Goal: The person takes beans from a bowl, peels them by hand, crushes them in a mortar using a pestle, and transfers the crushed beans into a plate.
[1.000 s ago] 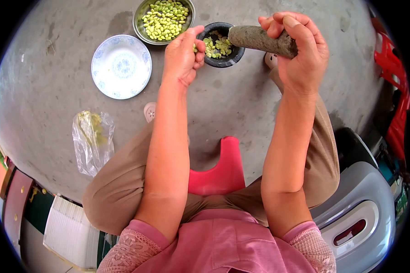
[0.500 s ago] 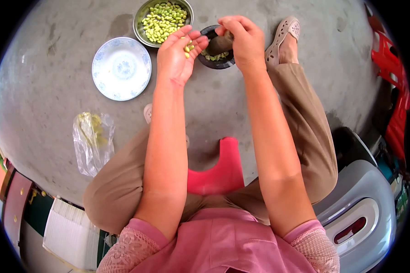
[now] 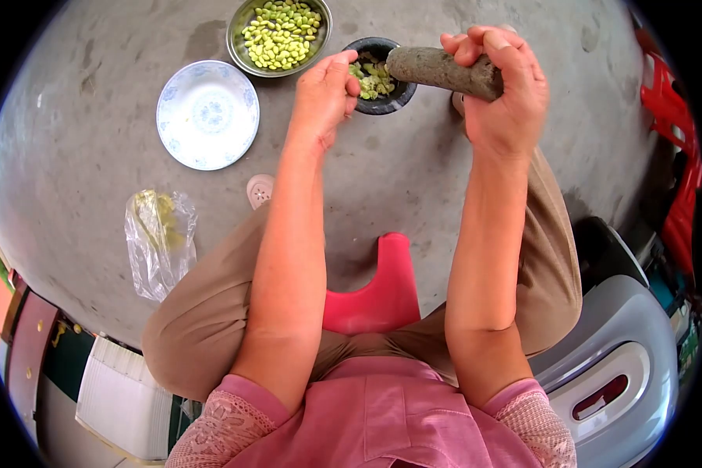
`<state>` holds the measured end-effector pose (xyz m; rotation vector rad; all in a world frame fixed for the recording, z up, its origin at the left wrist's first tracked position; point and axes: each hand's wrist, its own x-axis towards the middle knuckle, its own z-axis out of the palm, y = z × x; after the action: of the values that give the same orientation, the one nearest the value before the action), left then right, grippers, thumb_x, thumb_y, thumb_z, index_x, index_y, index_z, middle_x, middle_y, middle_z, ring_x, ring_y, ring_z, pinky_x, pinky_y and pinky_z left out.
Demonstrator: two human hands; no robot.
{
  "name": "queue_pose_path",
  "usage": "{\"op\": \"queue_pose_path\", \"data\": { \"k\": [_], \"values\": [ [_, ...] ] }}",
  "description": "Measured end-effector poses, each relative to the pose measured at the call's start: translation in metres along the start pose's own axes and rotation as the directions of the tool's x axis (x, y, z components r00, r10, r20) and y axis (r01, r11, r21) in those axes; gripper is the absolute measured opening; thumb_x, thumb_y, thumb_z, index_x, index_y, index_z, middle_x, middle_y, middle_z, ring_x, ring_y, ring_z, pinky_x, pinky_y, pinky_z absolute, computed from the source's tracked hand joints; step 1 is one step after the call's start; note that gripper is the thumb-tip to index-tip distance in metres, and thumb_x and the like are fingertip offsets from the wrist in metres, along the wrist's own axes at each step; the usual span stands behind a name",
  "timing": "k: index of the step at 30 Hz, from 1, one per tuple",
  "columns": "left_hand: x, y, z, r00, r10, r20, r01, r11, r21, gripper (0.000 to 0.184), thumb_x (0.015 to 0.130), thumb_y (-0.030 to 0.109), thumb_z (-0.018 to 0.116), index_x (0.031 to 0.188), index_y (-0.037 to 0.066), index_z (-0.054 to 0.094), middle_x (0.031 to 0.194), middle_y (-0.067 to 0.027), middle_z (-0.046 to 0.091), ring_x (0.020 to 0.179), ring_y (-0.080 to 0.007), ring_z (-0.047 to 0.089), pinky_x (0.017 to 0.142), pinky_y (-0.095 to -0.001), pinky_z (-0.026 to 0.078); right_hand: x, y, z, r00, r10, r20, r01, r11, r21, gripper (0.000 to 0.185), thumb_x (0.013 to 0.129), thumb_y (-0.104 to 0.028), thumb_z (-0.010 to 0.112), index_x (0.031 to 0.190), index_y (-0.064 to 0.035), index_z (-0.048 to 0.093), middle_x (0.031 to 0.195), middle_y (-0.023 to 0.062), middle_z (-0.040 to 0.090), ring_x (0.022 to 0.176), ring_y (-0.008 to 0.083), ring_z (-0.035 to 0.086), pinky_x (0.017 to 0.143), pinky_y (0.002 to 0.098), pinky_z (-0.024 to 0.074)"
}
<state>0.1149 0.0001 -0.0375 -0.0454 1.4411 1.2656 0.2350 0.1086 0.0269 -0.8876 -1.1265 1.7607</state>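
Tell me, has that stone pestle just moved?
Yes, rightward: in the right hand, the pestle has swung out of the mortar, its end now over the right rim.

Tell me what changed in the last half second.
The right hand swung the grey stone pestle rightward, from inside the black mortar to over its right rim. The left hand curled; green beans in its palm no longer show. The blue-patterned white plate stayed put.
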Motion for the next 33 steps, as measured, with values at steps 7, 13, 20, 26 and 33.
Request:
{"op": "queue_pose_path", "data": {
  "k": [7,13,20,26,33],
  "values": [
    [0.014,-0.001,-0.020,0.998,0.046,0.039,-0.023,0.890,-0.456,0.024,0.087,0.014,0.045,0.106,0.001,0.049,0.065,-0.0042,0.051,0.048,-0.0095,0.044,0.040,-0.0206,0.031,-0.004,-0.025,0.027,0.974,-0.116,0.194,0.125,0.992,-0.035,0.014,0.078,-0.005,0.047,0.080,0.0041,0.057,0.067,0.0111,0.054,0.072,0.0231,0.055,0.079,0.0401,0.0432],
    [0.008,0.005,-0.018,0.998,-0.011,-0.060,-0.025,0.829,-0.559,0.022,0.085,0.014,0.050,0.104,0.003,0.054,0.076,-0.0053,0.053,0.061,-0.0139,0.048,0.048,-0.0222,0.038,-0.014,0.087,0.024,0.999,0.022,-0.027,-0.029,0.949,-0.313,0.008,0.071,-0.007,0.057,0.071,0.0007,0.060,0.061,0.0020,0.059,0.057,0.0068,0.053,0.054,0.0204,0.0425],
    [0.014,0.003,-0.023,0.999,0.035,0.002,-0.028,0.821,-0.570,0.021,0.086,0.013,0.046,0.103,0.002,0.050,0.077,-0.0101,0.055,0.061,-0.0186,0.052,0.049,-0.0270,0.041,0.009,0.039,0.016,0.982,0.057,0.180,-0.032,0.990,-0.140,0.011,0.077,-0.005,0.051,0.072,0.0023,0.058,0.067,0.0074,0.059,0.070,0.0156,0.056,0.070,0.0269,0.0432],
    [0.021,0.000,-0.021,0.990,0.133,-0.042,-0.126,0.732,-0.669,0.022,0.080,0.000,0.046,0.102,-0.001,0.048,0.086,-0.0126,0.055,0.071,-0.0233,0.056,0.062,-0.0310,0.050,0.008,-0.010,0.029,0.992,-0.005,0.127,0.018,0.995,-0.099,0.016,0.079,-0.007,0.046,0.067,-0.0001,0.055,0.060,0.0094,0.056,0.057,0.0172,0.054,0.061,0.0289,0.0441],
    [0.016,0.002,-0.020,0.993,0.114,-0.043,-0.116,0.774,-0.623,0.022,0.081,-0.004,0.045,0.103,-0.003,0.046,0.094,-0.0167,0.054,0.080,-0.0274,0.057,0.069,-0.0344,0.052,-0.001,0.073,0.013,0.979,0.196,0.051,-0.175,0.944,-0.279,0.011,0.074,-0.003,0.051,0.069,0.0026,0.058,0.064,0.0079,0.058,0.064,0.0143,0.055,0.063,0.0237,0.0423]
  ]
}}
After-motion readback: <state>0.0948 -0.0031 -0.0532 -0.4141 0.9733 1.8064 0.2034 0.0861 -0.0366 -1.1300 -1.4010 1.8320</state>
